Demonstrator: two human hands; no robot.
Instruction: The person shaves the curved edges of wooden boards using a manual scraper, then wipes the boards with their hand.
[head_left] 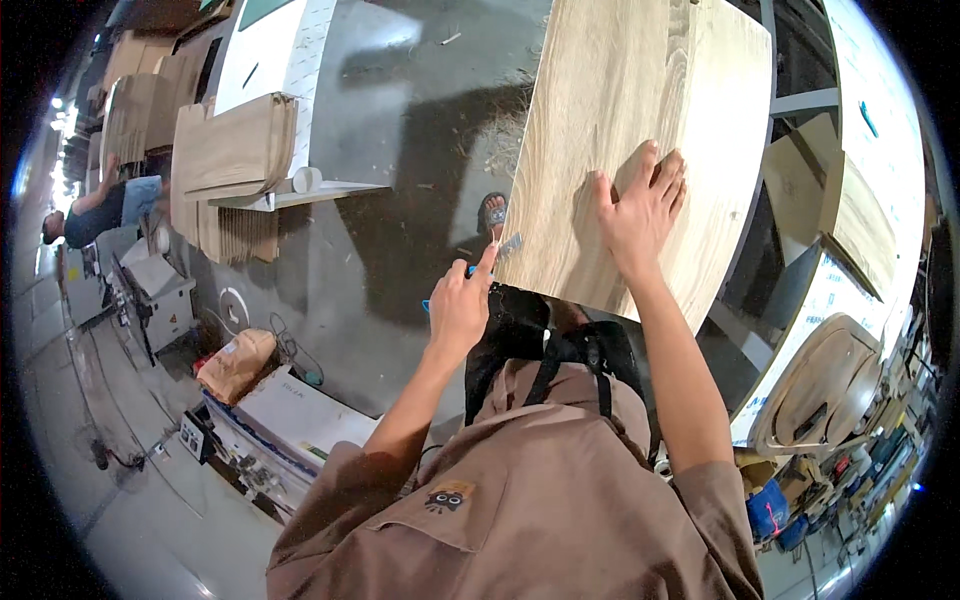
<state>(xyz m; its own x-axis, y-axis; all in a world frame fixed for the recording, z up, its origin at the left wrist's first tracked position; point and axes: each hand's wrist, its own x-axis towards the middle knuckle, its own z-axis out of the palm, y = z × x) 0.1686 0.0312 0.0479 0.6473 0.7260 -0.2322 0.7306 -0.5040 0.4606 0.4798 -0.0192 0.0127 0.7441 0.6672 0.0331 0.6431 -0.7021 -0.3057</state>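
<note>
A pale wood-grain panel [600, 90] lies in front of me, its near edge close to my waist. My left hand [462, 305] is closed around a blue-handled utility knife [509, 246], whose flat metal blade rests at the panel's near left corner. The index finger stretches along the tool toward the blade. Most of the handle is hidden by the fingers. Flat on the panel's upper face, my right hand [642, 215] presses with its fingers spread and holds nothing.
Stacked wooden panels [235, 150] stand on a bench at the left. Another person [110, 205] works at far left. A white-topped cart [300, 410] with a brown paper bag [238, 365] is at lower left. Oval-cornered boards [815, 385] lean at right. Shavings litter the grey floor [400, 130].
</note>
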